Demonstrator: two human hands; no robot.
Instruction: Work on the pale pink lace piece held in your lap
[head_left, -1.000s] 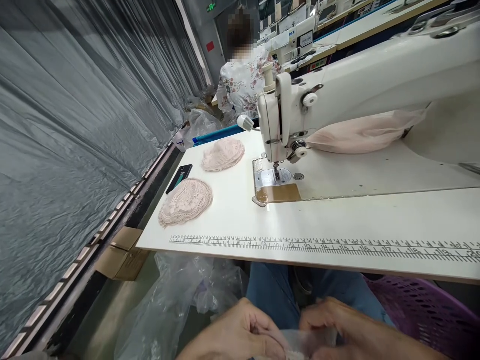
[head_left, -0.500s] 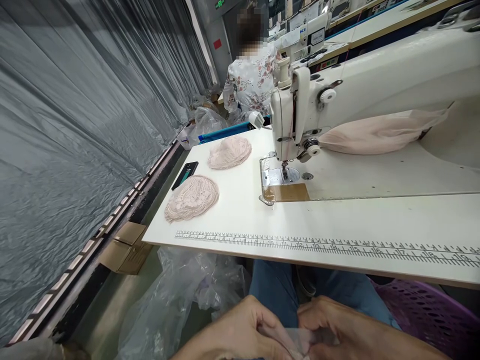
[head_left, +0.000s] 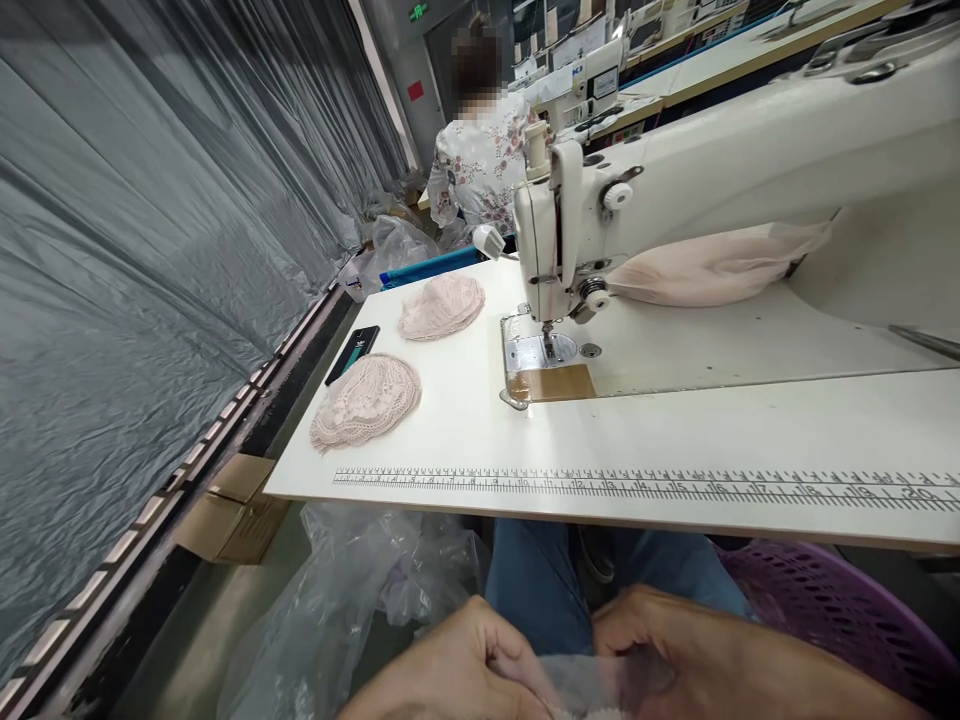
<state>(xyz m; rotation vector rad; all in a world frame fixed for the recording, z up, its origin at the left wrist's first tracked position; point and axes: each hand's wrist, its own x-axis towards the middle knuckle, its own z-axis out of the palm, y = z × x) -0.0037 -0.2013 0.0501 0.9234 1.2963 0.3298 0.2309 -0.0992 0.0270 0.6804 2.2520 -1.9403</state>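
At the bottom edge, over my lap, both hands are curled around a thin, sheer fabric piece [head_left: 576,682] of pale colour. My left hand [head_left: 469,665] pinches its left side, and my right hand [head_left: 646,640] grips the right side; the lower parts of both are cut off by the frame. Above them, on the table, lie two stacks of pale pink lace pieces, a nearer stack [head_left: 367,402] and a farther stack [head_left: 442,307]. The sewing machine [head_left: 551,240] stands at the right, with no cloth under its needle.
A phone-like dark object [head_left: 352,354] lies beside the nearer lace stack. Pink sheer cloth [head_left: 712,272] is bunched under the machine arm. A printed ruler [head_left: 600,486] runs along the table edge. Below are a plastic bag [head_left: 352,600], cardboard box [head_left: 232,510] and purple basket [head_left: 832,610]. A person [head_left: 484,160] sits beyond.
The view has turned slightly right, so the table and machine appear farther left. My hands sit slightly lower in the frame, still on the sheer fabric.
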